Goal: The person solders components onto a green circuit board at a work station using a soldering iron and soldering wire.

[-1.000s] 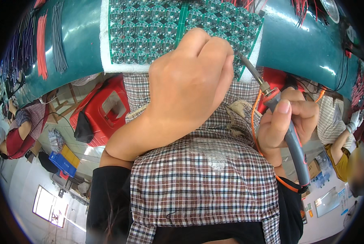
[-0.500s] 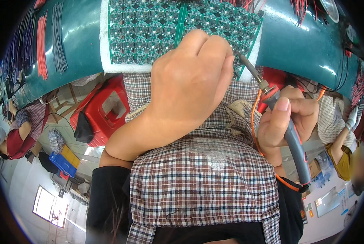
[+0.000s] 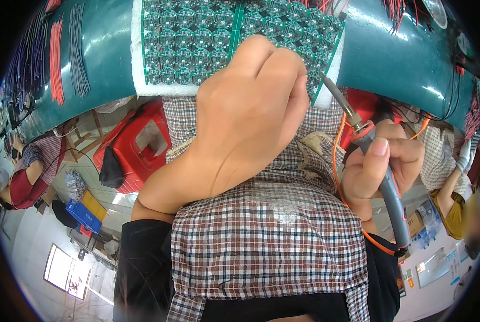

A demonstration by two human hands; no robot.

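A green panel of several small round circuit boards (image 3: 191, 43) lies on a white foam pad (image 3: 137, 64) on the teal table (image 3: 105, 37). My left hand (image 3: 245, 112) rests over the panel's near edge, fingers curled shut; anything pinched in them is hidden. My right hand (image 3: 379, 166) grips a soldering iron (image 3: 393, 201) by its grey handle. The iron's metal tip points up-left and meets the panel's near right edge beside my left fingertips. An orange cord (image 3: 336, 161) hangs from the iron across my checked apron.
Bundles of red wires (image 3: 56, 59) and grey wires (image 3: 78, 51) lie on the table at left, more red wires at far right. Below are a red plastic stool (image 3: 143, 145) and a blue crate (image 3: 81, 214). Other people sit at left (image 3: 30, 172) and right (image 3: 454, 177).
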